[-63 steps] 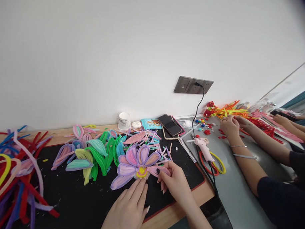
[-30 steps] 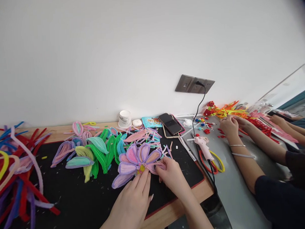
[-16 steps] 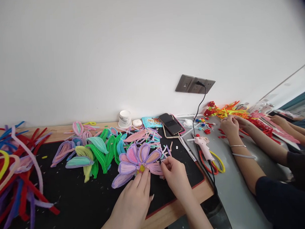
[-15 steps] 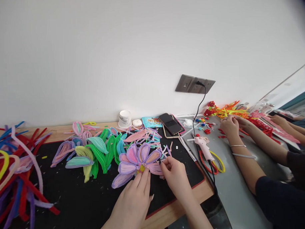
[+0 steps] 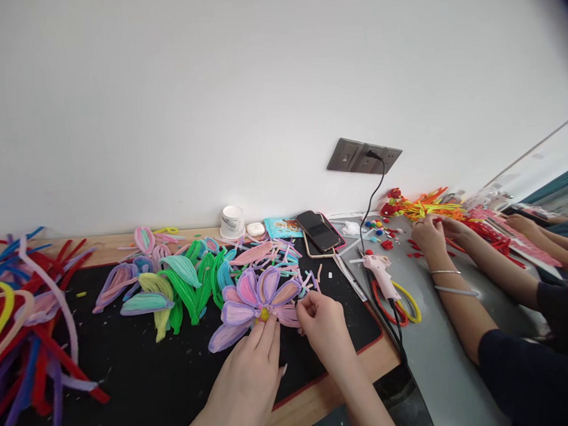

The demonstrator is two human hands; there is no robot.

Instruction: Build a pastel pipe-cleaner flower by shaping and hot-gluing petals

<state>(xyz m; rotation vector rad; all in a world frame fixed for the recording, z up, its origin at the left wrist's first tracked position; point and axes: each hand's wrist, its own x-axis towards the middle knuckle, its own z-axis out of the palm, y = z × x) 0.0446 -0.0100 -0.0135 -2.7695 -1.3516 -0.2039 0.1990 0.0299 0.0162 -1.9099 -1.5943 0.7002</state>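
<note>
The flower (image 5: 248, 290) lies face up on the black mat (image 5: 145, 379), straight ahead of both hands; its right petal (image 5: 285, 313) is the part that counts, with its long axis running sideways from the yellow core (image 5: 264, 314) out to the right hand (image 5: 327, 326); that hand is the nearer one to the petal's outer tip, so the petal lies to the left of its grip and roughly in line with it. Thumb and forefinger of the right hand look pinched together on that tip, though the contact is partly hidden by the fingers; the left hand (image 5: 247, 369) is laid flat, fingers extended and thumb apart, its fingertips resting on the flower's lower edge just below the core.

The petals are fuzzy, rounded ovals of bent pipe cleaner, lilac at the rim, pink to peach within; the core is a small yellow tuft; the lower left petal is longer and points away toward the left. Beyond the flower lie ribbed green leaves (image 5: 189, 297), soft and pointed, and thin pastel offcuts (image 5: 285, 253); the smooth, hard plastic glue gun (image 5: 380, 275) rests well to the right, on the grey bench (image 5: 438, 357).
</note>
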